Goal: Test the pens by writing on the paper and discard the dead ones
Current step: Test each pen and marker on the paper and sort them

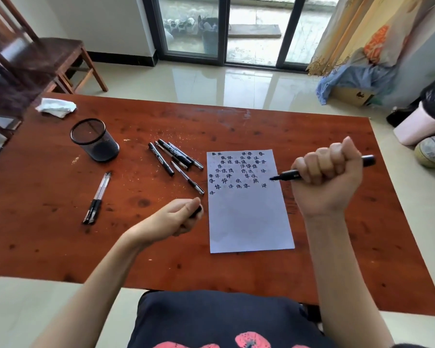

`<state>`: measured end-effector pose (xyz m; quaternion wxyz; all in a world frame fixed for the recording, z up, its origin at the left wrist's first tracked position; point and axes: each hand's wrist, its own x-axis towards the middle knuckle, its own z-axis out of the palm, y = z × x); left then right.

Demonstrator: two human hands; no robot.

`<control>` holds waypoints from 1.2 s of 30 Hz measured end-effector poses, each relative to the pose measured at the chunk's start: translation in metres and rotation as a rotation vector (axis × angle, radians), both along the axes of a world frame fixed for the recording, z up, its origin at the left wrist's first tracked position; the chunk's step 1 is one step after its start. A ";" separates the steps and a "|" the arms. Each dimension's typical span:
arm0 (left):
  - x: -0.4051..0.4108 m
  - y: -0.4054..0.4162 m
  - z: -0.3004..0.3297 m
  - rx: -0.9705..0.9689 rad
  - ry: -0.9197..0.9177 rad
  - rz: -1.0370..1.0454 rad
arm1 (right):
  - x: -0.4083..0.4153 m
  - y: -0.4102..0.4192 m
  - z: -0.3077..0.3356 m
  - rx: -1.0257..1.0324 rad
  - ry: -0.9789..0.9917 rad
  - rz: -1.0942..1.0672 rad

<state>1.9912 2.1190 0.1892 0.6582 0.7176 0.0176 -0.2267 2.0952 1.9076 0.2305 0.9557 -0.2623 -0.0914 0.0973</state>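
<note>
The right hand (328, 172) clenches a black marker (290, 175) in a fist, uncapped tip over the paper's (249, 217) right edge; the left hand (178, 217) pinches its black cap (196, 211); the sheet's upper half bears dark blue characters.

Surface: reddish wooden table (236, 121), speckled with dark knots.
Paper: white sheet (249, 217) right of centre, handwritten marks over its upper half.
Pen cluster: black pens (172, 156) just left of the sheet.
Pen pair: two clear-barrelled pens (97, 198) side by side, further left.
Holder: black mesh pen cup (94, 139), upright.
Far corner: crumpled white tissue (55, 107).
</note>
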 end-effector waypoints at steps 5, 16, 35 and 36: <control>0.023 -0.022 -0.010 0.277 -0.154 0.076 | 0.000 0.032 -0.046 -0.351 0.122 -0.065; 0.042 -0.020 -0.119 1.005 -0.566 0.007 | 0.007 0.027 -0.134 -0.848 0.244 0.103; 0.039 -0.024 -0.191 1.069 -0.647 0.031 | 0.017 0.042 -0.212 -1.053 -0.045 -0.115; 0.039 -0.024 -0.191 1.070 -0.656 0.036 | 0.021 0.041 -0.213 -1.084 -0.043 -0.127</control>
